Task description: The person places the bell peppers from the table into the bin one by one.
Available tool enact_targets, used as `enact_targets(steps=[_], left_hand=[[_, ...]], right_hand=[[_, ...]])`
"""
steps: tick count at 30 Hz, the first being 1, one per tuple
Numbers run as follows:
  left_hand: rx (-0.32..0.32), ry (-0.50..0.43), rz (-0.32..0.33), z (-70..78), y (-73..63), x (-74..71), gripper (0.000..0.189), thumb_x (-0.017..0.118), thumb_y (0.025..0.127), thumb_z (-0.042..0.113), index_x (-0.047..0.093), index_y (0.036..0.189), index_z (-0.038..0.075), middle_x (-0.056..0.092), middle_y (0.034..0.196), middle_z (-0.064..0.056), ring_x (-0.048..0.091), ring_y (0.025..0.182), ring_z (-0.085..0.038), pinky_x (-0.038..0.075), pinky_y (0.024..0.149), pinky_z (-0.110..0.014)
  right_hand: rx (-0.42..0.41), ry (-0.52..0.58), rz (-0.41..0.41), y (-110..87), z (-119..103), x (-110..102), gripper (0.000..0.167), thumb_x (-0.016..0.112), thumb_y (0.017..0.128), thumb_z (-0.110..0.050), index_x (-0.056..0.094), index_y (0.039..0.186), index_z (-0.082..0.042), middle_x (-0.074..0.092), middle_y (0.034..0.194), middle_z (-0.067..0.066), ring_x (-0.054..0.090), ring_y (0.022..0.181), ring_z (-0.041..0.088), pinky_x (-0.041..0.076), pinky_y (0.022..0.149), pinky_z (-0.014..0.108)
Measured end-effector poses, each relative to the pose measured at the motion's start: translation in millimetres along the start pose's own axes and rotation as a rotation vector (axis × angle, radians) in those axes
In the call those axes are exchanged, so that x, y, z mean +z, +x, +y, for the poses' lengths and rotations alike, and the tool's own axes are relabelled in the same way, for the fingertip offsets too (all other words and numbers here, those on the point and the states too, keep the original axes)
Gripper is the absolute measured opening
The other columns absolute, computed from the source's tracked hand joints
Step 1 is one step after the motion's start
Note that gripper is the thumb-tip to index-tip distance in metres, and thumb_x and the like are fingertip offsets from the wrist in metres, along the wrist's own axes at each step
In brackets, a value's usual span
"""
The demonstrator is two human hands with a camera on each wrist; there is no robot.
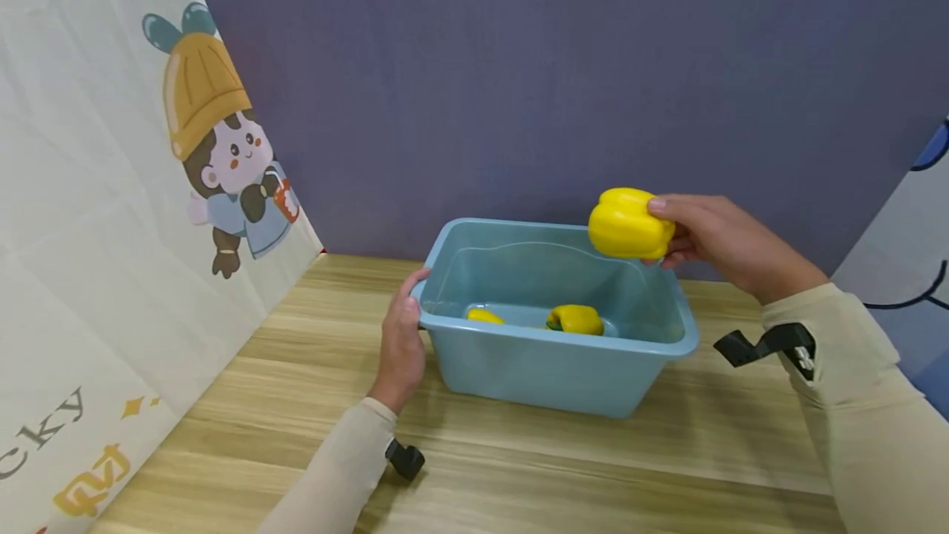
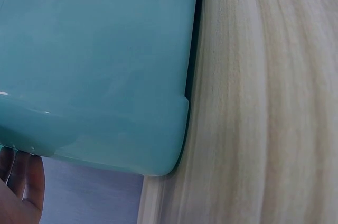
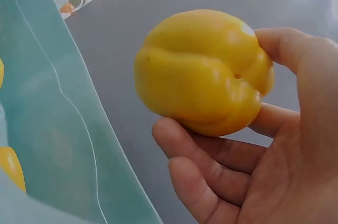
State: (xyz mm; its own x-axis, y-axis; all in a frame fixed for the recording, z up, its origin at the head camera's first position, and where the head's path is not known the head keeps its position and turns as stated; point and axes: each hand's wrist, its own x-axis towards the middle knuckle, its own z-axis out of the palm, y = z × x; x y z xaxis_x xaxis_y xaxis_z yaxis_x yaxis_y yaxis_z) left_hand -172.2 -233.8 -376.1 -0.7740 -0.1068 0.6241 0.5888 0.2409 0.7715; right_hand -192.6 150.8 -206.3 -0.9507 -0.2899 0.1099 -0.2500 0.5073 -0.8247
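Observation:
In the head view a yellow bell pepper (image 1: 630,223) is held between the thumb and fingers of my right hand (image 1: 712,233), above the right back part of a blue plastic bin (image 1: 534,365). The right wrist view shows the same pepper (image 3: 195,71) from close by, with the fingers curled under it. My left hand (image 1: 404,344) grips the bin's left end at the rim; in the left wrist view its fingers (image 2: 33,179) touch the bin's edge. Inside the bin lie another yellow bell pepper (image 1: 578,320) and a yellow piece (image 1: 484,316) mostly hidden by the front wall.
The bin stands on a wood-grain table (image 1: 593,468). Behind it rises a dark blue-grey panel (image 1: 519,89). A white sheet with a cartoon figure (image 1: 237,155) borders the left side, and a pale printed sheet (image 1: 912,270) the right.

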Motion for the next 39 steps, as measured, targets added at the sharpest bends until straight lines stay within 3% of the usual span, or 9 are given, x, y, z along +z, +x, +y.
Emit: enact_targets(steps=[6,12,24,34,39], left_hand=[[-0.015,-0.006,-0.004,-0.2,-1.1,-0.5,0.052,0.026,0.106,0.039,0.05,0.146,0.017,0.053,0.138,-0.011,0.056,0.109,-0.031,0.046,0.089,-0.046],[-0.024,-0.011,-0.01,-1.9,-1.6,0.6,0.053,0.026,0.105,0.041,0.05,0.146,0.019,0.054,0.136,-0.011,0.057,0.106,-0.036,0.047,0.085,-0.045],[-0.009,-0.026,-0.009,-0.3,-1.6,0.2,0.052,0.026,0.106,0.037,0.049,0.147,0.016,0.054,0.135,-0.015,0.057,0.106,-0.043,0.047,0.085,-0.043],[-0.021,-0.004,-0.003,2.9,2.2,3.3,0.052,0.025,0.105,0.038,0.049,0.147,0.018,0.051,0.142,-0.009,0.054,0.114,-0.032,0.044,0.092,-0.05],[-0.035,0.017,-0.002,4.7,0.7,2.2,0.053,0.025,0.105,0.039,0.049,0.147,0.018,0.051,0.143,-0.009,0.054,0.116,-0.03,0.043,0.095,-0.051]], right_hand=[[-0.011,-0.025,-0.001,4.7,-7.5,3.2,0.062,0.044,0.102,-0.056,0.056,0.133,-0.004,0.066,0.107,0.015,0.067,0.091,0.032,0.057,0.075,0.037],[-0.03,-0.086,-0.005,8.2,-11.9,1.0,0.06,0.043,0.102,-0.056,0.058,0.132,-0.006,0.066,0.106,0.015,0.064,0.092,0.036,0.056,0.075,0.036],[-0.027,-0.099,-0.019,15.9,-20.5,4.8,0.062,0.045,0.1,-0.059,0.059,0.132,-0.009,0.067,0.108,0.014,0.065,0.092,0.034,0.056,0.077,0.036],[-0.024,-0.106,-0.054,25.8,-27.8,11.9,0.063,0.048,0.099,-0.058,0.058,0.134,-0.006,0.065,0.109,0.014,0.065,0.089,0.029,0.056,0.076,0.035],[-0.018,-0.109,-0.067,30.2,-27.9,17.5,0.064,0.049,0.098,-0.059,0.059,0.134,-0.006,0.067,0.107,0.015,0.065,0.089,0.033,0.056,0.076,0.036]])
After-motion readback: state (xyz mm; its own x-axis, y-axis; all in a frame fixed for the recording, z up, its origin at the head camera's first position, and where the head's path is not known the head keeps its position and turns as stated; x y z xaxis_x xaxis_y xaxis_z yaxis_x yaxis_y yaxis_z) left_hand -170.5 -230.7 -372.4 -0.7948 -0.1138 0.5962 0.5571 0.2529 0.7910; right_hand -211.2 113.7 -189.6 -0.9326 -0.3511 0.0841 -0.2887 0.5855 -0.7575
